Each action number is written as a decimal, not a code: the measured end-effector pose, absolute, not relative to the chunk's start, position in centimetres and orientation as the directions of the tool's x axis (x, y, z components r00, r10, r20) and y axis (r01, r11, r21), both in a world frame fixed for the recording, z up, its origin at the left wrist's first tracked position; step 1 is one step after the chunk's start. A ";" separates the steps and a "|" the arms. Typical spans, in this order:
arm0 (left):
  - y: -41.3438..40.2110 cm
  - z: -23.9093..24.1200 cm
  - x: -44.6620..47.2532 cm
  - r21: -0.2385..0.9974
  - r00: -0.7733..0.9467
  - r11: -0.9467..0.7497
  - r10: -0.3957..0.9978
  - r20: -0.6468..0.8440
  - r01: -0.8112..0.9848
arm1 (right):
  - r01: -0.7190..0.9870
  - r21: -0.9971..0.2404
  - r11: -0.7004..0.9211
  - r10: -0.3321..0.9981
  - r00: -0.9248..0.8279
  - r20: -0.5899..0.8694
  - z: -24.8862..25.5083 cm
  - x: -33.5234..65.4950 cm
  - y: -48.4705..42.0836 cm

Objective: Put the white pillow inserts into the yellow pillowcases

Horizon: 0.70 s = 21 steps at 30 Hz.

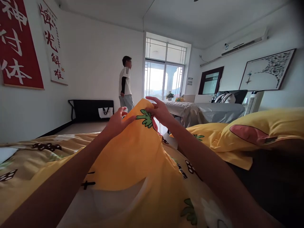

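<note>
A yellow bed cover (128, 152), printed with green leaves and dark-spotted shapes, is raised to a peak in front of me. My right hand (161, 110) pinches its top corner between thumb and fingers. On the left edge, just below that corner, my left hand (117, 123) has its thumb over the cloth and its fingers curled behind, partly hidden. The cloth slopes down from both hands, with a pale patch (106, 202) at the bottom. More of the printed cover spreads out to the left.
Yellow pillows (266, 129) lie at the right above a dark surface. Beyond the bed a person (125, 82) stands facing right. A grey-covered table (209, 110) stands by the window (163, 76). A low black frame (90, 109) with a white bag (105, 112) is at the left wall.
</note>
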<state>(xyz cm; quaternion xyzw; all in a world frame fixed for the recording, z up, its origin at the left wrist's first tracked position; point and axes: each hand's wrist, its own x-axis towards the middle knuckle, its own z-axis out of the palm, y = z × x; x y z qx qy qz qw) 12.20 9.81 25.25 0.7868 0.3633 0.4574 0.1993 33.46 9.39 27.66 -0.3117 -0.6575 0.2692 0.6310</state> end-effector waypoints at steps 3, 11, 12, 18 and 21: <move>11.6 26.6 15.0 0.786 0.572 -0.552 0.753 0.325 0.279 | 0.107 -0.716 0.689 0.721 -0.006 0.693 28.7 33.8 8.3; 12.0 27.3 18.5 0.541 0.607 -0.785 0.595 0.527 0.301 | 0.014 -0.879 0.476 0.850 0.248 0.464 25.2 35.4 6.6; 12.0 27.3 18.9 0.518 0.592 -0.792 0.596 0.543 0.323 | -0.005 -0.915 0.404 0.893 0.217 0.393 24.4 35.2 6.5; 12.3 26.9 18.0 0.694 0.585 -0.675 0.676 0.447 0.250 | -0.072 -0.889 0.453 0.876 0.220 0.428 21.4 35.0 7.5; 12.3 26.4 15.4 0.802 0.684 -0.510 0.706 0.184 0.312 | -0.021 -0.835 0.549 0.809 0.264 0.525 20.8 35.4 8.4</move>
